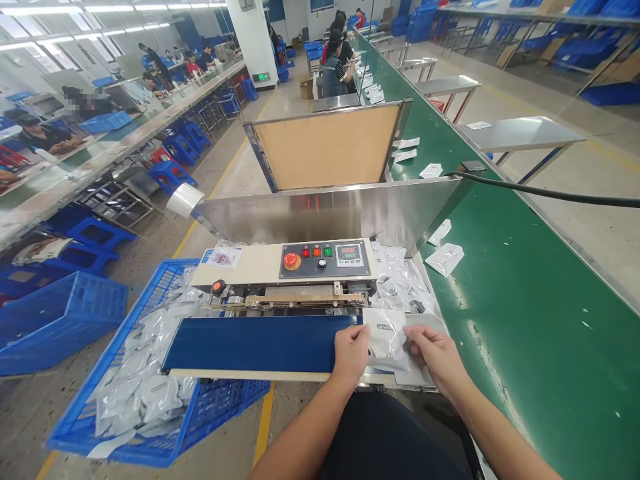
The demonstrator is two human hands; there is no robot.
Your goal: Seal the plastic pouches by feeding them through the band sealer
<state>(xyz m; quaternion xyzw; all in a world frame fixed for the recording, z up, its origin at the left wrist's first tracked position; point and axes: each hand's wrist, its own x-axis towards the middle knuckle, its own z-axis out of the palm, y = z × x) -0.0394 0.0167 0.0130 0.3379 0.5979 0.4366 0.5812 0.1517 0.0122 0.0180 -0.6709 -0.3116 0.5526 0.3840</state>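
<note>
A white plastic pouch with dark print [386, 337] is stretched upright between my two hands at the right end of the sealing machine's blue belt [255, 343]. My left hand [351, 350] pinches its left edge, and my right hand [434, 353] pinches the right edge. Just behind the pouch is the machine's metal sealing rail [300, 300]. The cream machine housing [240, 267] carries a control panel [325, 259] with a red stop button and lit digits. More white pouches [400, 277] lie piled right of the housing.
A blue crate [187, 437] filled with pouches stands at the left end of the belt. On the right runs a green conveyor [540, 320] with loose pouches [445, 259]. A metal panel [320, 210] rises behind the machine. A black cable [550, 193] crosses the conveyor. People sit farther back.
</note>
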